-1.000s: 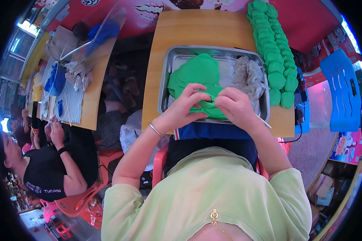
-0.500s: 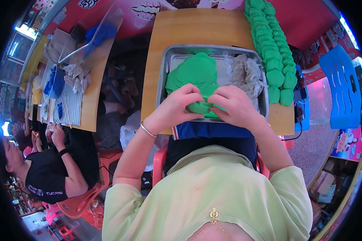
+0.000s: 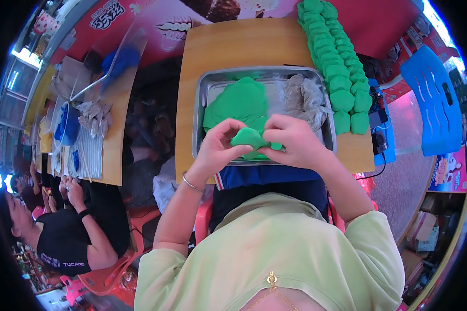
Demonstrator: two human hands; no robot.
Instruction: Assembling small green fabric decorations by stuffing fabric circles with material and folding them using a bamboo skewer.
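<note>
Between my hands, above the near edge of a metal tray [image 3: 197,124], is a soft green piece [image 3: 248,138] that looks like cloth, bunched and rounded. My left hand [image 3: 217,147] pinches its left side between thumb and fingers. On the other side my right hand [image 3: 294,142] grips it with bent fingers, partly hiding it. A heap of flat, layered green pieces [image 3: 241,101] lies in the tray just beyond my hands. Crumpled greyish, plastic-like material [image 3: 312,101] fills the tray's right side.
Long rows of green bundles [image 3: 331,62] line the right edge of the wooden table [image 3: 233,44]. A blue chair [image 3: 433,101] stands farther right. To the left, a co-worker [image 3: 62,236] sits by another table holding a blue-and-white bucket [image 3: 66,124] and cloths.
My hands have lifted the green piece slightly, and it now bulges up between my fingers instead of lying flat and folded. The view has shifted a little.
</note>
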